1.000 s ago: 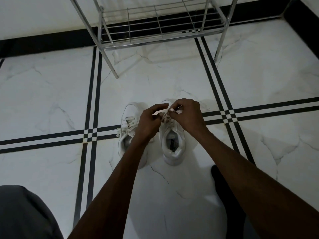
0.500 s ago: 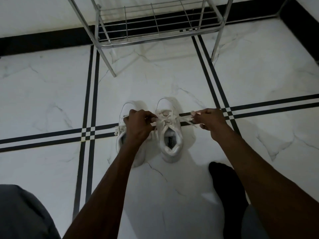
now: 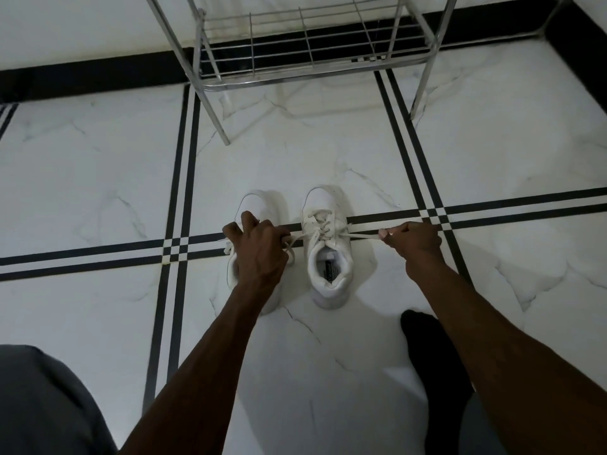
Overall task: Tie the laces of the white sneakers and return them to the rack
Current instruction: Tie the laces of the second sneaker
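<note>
Two white sneakers stand side by side on the tiled floor, toes pointing away from me. The right sneaker (image 3: 328,244) shows its open collar and crossed laces. My left hand (image 3: 259,251) is closed on one lace end, covering much of the left sneaker (image 3: 259,201). My right hand (image 3: 412,239) pinches the other lace end out to the right. The lace (image 3: 361,235) runs taut between the shoe and each hand. The metal wire rack (image 3: 305,47) stands beyond the shoes with nothing on its lowest shelf.
White marble floor with black stripe lines (image 3: 525,198) crossing under the shoes. A black skirting runs along the wall (image 3: 82,73) behind the rack. My black-socked foot (image 3: 430,356) is at lower right, my grey-clad knee (image 3: 39,405) at lower left.
Both hands were together over the right sneaker's laces; they have moved apart sideways, drawing the two lace ends out tight to left and right.
</note>
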### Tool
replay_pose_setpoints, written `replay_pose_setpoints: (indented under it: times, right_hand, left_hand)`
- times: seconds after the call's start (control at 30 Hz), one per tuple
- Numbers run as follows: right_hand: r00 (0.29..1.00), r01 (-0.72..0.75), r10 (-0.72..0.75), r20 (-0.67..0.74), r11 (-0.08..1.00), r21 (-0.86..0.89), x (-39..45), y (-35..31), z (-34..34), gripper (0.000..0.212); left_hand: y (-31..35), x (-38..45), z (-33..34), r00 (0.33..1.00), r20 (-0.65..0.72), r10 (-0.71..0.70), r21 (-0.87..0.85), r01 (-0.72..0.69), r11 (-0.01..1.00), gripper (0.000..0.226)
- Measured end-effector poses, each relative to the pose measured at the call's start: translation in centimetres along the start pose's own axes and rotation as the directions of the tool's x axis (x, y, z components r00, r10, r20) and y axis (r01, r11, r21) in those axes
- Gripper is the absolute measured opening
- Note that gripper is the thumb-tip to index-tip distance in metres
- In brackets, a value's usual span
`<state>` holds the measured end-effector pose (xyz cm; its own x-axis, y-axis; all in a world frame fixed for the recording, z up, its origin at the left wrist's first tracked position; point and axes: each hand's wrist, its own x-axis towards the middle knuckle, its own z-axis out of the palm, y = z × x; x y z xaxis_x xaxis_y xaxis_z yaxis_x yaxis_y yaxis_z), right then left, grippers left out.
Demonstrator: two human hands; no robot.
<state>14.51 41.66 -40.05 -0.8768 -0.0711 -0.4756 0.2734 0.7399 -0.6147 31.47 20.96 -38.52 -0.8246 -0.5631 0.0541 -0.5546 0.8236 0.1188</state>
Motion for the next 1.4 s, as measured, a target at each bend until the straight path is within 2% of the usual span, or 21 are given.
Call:
replay_pose_setpoints:
  times: [0.2, 0.27, 0.33, 0.43, 0.53, 0.57, 0.63, 0.8, 0.87, 0.97, 1.03, 1.1, 1.17, 1.27, 1.3, 1.33, 1.37, 1.4]
  right_hand:
    - [1.0, 0.01, -0.012, 0.023, 0.997, 0.075, 0.7, 0.1, -0.2, 0.025]
    - [0.996, 0.085, -0.09, 0.017, 0.974, 0.208, 1.0, -0.2, -0.7, 0.016]
    - [0.971, 0.218, -0.235, 0.051, 0.949, 0.226, 1.0, -1.0, -1.1, 0.019]
    - [0.874, 0.418, -0.438, 0.212, 0.899, 0.134, 0.2, -2.9, -1.3, 0.046]
    - [0.731, 0.574, -0.517, 0.445, 0.819, 0.009, -0.7, -4.3, -0.2, 0.045]
    - [0.716, 0.603, -0.514, 0.472, 0.796, -0.048, -0.8, -4.4, 0.5, 0.04]
    - [0.724, 0.637, -0.539, 0.431, 0.762, -0.118, -1.2, -4.0, 1.7, 0.027]
    - [0.717, 0.679, -0.646, 0.261, 0.733, -0.051, -1.9, -2.3, 2.9, 0.003]
    - [0.679, 0.733, -0.7, 0.222, 0.661, -0.16, -1.7, -2.0, 3.1, 0.004]
    - [0.599, 0.772, -0.779, 0.186, 0.499, -0.394, -2.1, -1.6, 3.6, 0.007]
    - [0.594, 0.746, -0.79, 0.151, 0.471, -0.471, -2.5, -1.3, 4.1, 0.011]
    - [0.636, 0.708, -0.761, 0.127, 0.51, -0.489, -2.7, -1.2, 4.6, 0.015]
    - [0.711, 0.666, -0.692, 0.125, 0.607, -0.433, -2.6, -1.3, 4.8, 0.02]
    - [0.785, 0.62, -0.576, 0.228, 0.737, -0.271, -1.6, -1.2, 4.3, 0.007]
    - [0.81, 0.575, -0.51, 0.289, 0.788, -0.219, -1.2, -1.2, 3.8, 0.018]
    - [0.835, 0.491, -0.408, 0.369, 0.856, -0.164, -1.1, -1.2, 3.1, 0.043]
    - [0.84, 0.349, -0.272, 0.47, 0.934, -0.083, -1.3, -1.2, 2.2, 0.066]
    - [0.81, 0.186, -0.143, 0.569, 0.982, -0.017, -1.8, -1.3, 1.4, 0.08]
  left_hand:
    - [-0.7, 0.3, 0.7, 0.997, 0.051, -0.051, -0.119, 0.057, 0.991, 0.021]
    - [-0.9, 1.0, 0.5, 0.994, 0.106, -0.021, -0.148, 0.036, 0.988, 0.019]
    - [-1.3, 1.4, 0.0, 0.99, 0.142, -0.015, -0.168, 0.039, 0.985, 0.02]
    - [-1.5, 1.5, -0.4, 0.989, 0.15, 0.016, -0.255, 0.023, 0.967, 0.034]
    - [-0.3, 1.8, -0.2, 0.971, 0.21, 0.116, -0.321, -0.044, 0.946, 0.042]
    - [0.2, 1.8, 0.0, 0.961, 0.235, 0.149, -0.322, -0.067, 0.944, 0.04]
    - [0.9, 1.4, 0.6, 0.955, 0.235, 0.178, -0.301, -0.103, 0.948, 0.034]
    - [1.6, 0.4, 0.9, 0.996, 0.074, 0.051, -0.255, -0.031, 0.966, 0.018]
    - [1.7, 0.3, 0.9, 0.998, 0.03, 0.059, -0.19, -0.052, 0.98, 0.016]
    - [1.5, -0.1, 1.0, 0.993, 0.002, 0.117, -0.085, -0.117, 0.989, 0.024]
    - [1.3, -0.1, 1.2, 0.991, -0.01, 0.134, -0.063, -0.134, 0.989, 0.028]
    - [1.4, -0.2, 1.4, 0.992, -0.009, 0.124, -0.056, -0.124, 0.991, 0.026]
    - [1.6, -0.1, 2.0, 0.995, 0.006, 0.098, -0.101, -0.097, 0.99, 0.021]
    - [0.4, 0.6, 2.7, 0.986, 0.042, 0.162, -0.317, -0.14, 0.938, 0.014]
    - [-0.4, 0.9, 2.7, 0.98, 0.028, 0.199, -0.382, -0.174, 0.908, 0.014]
    - [-1.1, 1.0, 2.4, 0.976, -0.006, 0.217, -0.416, -0.2, 0.887, 0.011]
    - [-1.6, 1.1, 1.9, 0.978, -0.047, 0.205, -0.427, -0.205, 0.88, 0.01]
    - [-2.0, 1.1, 1.3, 0.981, -0.098, 0.167, -0.431, -0.193, 0.881, 0.011]
